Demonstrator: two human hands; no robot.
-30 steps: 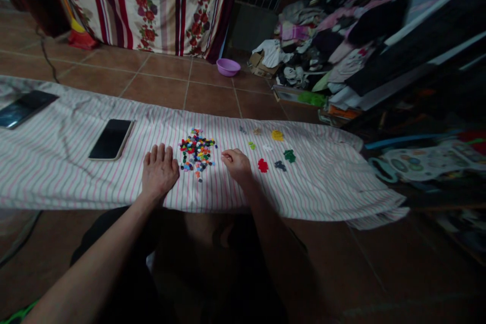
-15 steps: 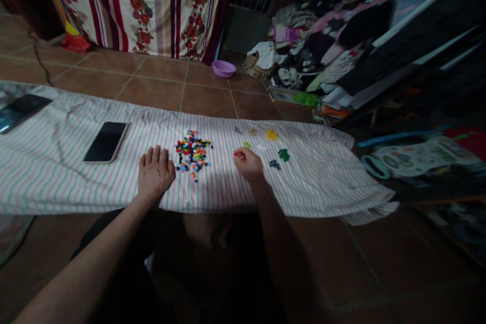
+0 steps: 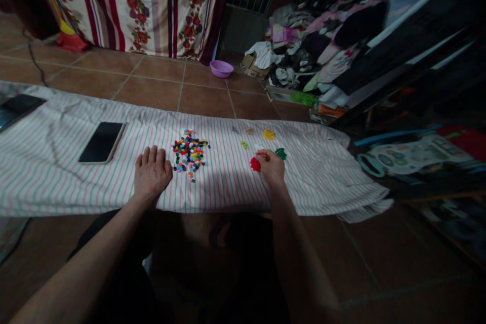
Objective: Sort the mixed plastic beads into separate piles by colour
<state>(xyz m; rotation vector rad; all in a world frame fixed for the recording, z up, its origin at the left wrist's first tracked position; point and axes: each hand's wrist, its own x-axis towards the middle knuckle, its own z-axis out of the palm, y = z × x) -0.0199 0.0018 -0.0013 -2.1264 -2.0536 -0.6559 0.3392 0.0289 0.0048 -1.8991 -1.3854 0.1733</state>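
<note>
My left hand (image 3: 153, 172) lies flat on the striped cloth (image 3: 228, 187), fingers stretched out, just left of a mixed heap of small coloured pieces (image 3: 191, 151). My right hand (image 3: 272, 166) is pinched, with a bit of a small red piece (image 3: 259, 153) showing at the fingertips. Right by those fingers, a little pile of red pieces (image 3: 255, 164) rests on the cloth. Around it sit sorted piles: light green (image 3: 244, 145), yellow (image 3: 269, 134), tan (image 3: 249, 131), grey (image 3: 235, 130) and dark green (image 3: 281, 153). The pieces are too small to name exactly.
A phone (image 3: 102, 143) lies left of my left hand, and another dark device (image 3: 18, 109) lies at the far left. Beyond the cloth, a purple basin (image 3: 221, 69) stands on the tiled floor, near a heap of clothes (image 3: 304, 50).
My right hand has moved right, uncovering the red pile and covering the dark grey pile. My left hand stays flat on the cloth. The view has shifted slightly.
</note>
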